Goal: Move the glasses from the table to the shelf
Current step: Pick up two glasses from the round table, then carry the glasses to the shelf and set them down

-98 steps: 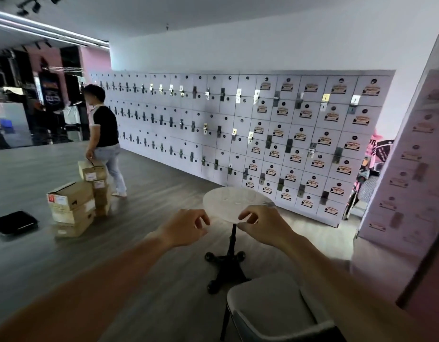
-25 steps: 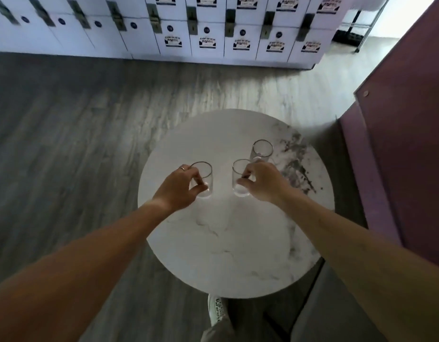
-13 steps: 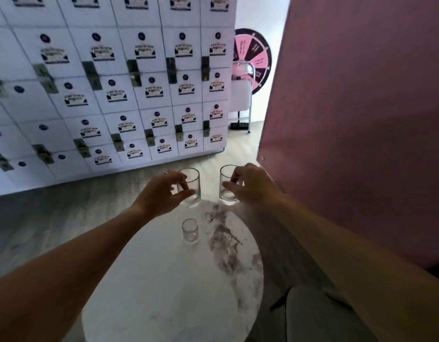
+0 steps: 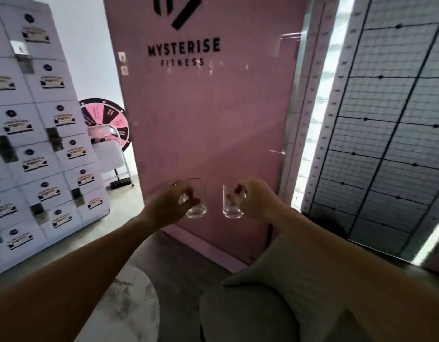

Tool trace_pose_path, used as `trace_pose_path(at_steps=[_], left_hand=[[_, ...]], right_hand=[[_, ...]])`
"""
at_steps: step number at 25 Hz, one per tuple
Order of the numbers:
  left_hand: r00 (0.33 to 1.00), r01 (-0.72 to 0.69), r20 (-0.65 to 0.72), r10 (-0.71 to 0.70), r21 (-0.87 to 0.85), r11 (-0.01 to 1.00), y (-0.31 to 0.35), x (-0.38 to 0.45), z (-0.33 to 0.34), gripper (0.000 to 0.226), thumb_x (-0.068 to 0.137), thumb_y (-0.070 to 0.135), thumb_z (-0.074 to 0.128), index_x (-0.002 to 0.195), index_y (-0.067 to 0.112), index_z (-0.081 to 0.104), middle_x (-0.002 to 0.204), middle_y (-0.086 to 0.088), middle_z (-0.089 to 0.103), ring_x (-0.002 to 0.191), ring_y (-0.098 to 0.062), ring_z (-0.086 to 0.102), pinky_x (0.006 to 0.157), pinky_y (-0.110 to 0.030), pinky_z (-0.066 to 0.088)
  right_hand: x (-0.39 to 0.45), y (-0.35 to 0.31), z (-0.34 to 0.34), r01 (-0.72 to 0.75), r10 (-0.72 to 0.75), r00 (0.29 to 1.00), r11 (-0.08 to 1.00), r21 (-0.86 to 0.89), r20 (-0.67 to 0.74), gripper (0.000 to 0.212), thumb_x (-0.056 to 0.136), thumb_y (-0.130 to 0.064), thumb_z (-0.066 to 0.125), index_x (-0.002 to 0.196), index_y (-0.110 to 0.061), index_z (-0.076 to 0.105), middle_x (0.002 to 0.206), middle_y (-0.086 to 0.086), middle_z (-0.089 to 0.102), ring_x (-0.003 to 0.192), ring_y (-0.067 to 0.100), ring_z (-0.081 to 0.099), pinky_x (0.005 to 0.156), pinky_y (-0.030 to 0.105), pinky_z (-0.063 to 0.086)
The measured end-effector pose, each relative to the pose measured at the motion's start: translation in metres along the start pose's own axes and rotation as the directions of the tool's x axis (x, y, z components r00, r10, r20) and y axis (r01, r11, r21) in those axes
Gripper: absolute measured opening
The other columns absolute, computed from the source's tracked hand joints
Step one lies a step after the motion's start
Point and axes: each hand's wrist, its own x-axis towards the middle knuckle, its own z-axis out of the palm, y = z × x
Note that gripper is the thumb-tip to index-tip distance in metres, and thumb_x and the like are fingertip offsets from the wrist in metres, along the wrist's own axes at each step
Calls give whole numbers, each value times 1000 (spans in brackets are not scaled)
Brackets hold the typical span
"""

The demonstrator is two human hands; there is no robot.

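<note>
Both hands, left (image 4: pixel 168 206) and right (image 4: pixel 256 202), are now carrying their glasses (image 4: pixel 197 197) (image 4: pixel 230 202) clear of the table's (image 4: pixel 129 304) far edge, toward the pink wall (image 4: pixel 213 124).

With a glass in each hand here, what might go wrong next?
1. Both the left hand and right hand pinch clear glasses near the rim; either might slip.
2. The chair and round table sit close below: a bump risk.
3. No shelf is in view yet.

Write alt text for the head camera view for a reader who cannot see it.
Two bare hands each hold a clear drinking glass upright in the air, the left hand gripping the left glass and the right hand the right glass, before a tall pink panel lettered MYSTERISE FITNESS. White lockers stand at left.
</note>
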Motion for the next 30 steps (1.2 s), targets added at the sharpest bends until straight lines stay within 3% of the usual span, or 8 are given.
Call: trace_pose_path(at_steps=[3,7,10,13,17,21,26,30], left_hand=[[995,-81,56,87,-103,991,80,15,47,13,86,17,71,90,24,60,83,8,59,78,-21,58,75,-38,50],[970,-183,121,211,-209,961,178,32,107,18,84,29,66,85,12,61,81,-3,63,78,-30,61,74,-48,52],[932,-284,136,337,-303,909,247,46,149,21,88,27,71,84,10,59,80,-5,64,77,-29,60,72,-50,53],[881,-350,179,438,-377,857,312,62,193,23,88,32,71,86,14,57,81,-3,63,76,-24,60,72,-50,53],[828,-358,234,510,-479,801,383,82,248,29,83,56,59,85,27,52,85,6,62,82,-14,60,76,-42,53],[750,-386,268,605,-565,729,457,116,320,18,89,39,66,88,27,53,91,6,63,89,-14,60,83,-41,50],[664,-439,254,703,-629,642,530,172,391,18,91,40,64,91,26,53,98,7,64,99,-6,60,77,-26,45],[598,-460,243,764,-676,575,579,222,439,22,91,42,62,93,23,53,99,3,64,100,-13,61,84,-39,51]], right_hand=[[-64,41,-61,-99,95,992,994,-47,-81,22,90,-27,66,88,-5,72,84,9,73,76,24,67,69,37,52],[-145,91,-133,-214,200,963,975,-64,-182,17,93,-29,64,81,-17,62,77,-8,60,69,6,59,58,23,43],[-198,125,-181,-333,299,917,938,-93,-265,17,90,-33,65,80,-20,61,86,-1,63,79,15,59,62,27,41],[-249,160,-227,-429,368,851,899,-91,-374,18,89,-35,65,78,-23,58,86,-1,60,79,15,58,58,22,36],[-302,200,-273,-561,476,755,825,-68,-452,18,90,-36,64,77,-28,55,88,-2,54,79,15,54,63,28,37],[-339,256,-323,-693,574,646,717,-71,-503,17,91,-38,62,85,-22,60,98,5,58,87,21,56,72,31,38],[-351,318,-384,-780,614,540,622,-69,-575,16,91,-39,59,79,-31,52,100,7,58,85,23,58,72,34,43],[-349,360,-423,-832,619,450,552,-50,-644,16,90,-39,59,79,-32,51,98,5,56,84,22,54,73,34,41]])
